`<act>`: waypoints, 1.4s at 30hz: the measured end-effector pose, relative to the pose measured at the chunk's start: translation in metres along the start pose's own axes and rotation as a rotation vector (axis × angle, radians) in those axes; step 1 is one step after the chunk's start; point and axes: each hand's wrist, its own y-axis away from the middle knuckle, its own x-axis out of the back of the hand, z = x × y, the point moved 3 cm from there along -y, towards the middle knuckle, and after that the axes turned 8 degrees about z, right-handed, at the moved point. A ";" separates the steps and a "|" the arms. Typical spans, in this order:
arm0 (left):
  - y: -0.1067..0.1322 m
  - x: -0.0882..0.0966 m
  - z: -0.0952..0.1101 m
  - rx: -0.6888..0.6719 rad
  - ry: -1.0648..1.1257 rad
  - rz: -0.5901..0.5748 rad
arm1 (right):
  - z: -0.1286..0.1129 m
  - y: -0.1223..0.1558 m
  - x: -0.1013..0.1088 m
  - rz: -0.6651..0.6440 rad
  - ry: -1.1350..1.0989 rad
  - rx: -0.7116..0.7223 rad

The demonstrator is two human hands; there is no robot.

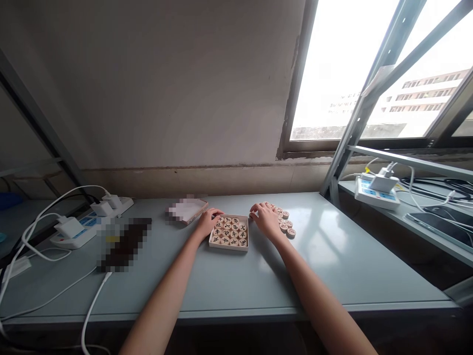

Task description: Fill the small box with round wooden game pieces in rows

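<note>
A shallow open box [229, 248] sits on the desk before me, with rows of round xiangqi pieces [226, 233] lying flat in it, characters up. My left hand [207, 223] is closed at the box's left wall, its fingers over the back left corner. Just beyond the right wall is my right hand [265, 217], pinching a xiangqi piece [252, 215] that is mostly hidden by the fingertips. Behind and right of that hand lie several loose pieces [287, 226] on the desk, some covered by the hand.
The box's lid [192, 210] lies behind my left hand. Further left are a blurred dark phone-like object [127, 245], a white power strip [83, 231] and loose cables. A metal post [334, 185] and a second desk with another power strip [377, 192] stand at the right.
</note>
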 end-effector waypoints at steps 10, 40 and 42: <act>0.000 0.000 -0.001 0.006 0.007 -0.007 | 0.009 -0.001 0.001 0.019 0.142 0.095; 0.001 0.001 0.001 0.016 -0.012 -0.018 | 0.011 -0.004 0.013 -0.010 0.120 0.091; 0.001 0.003 0.001 0.012 -0.019 -0.013 | 0.002 -0.002 0.015 -0.024 0.029 0.165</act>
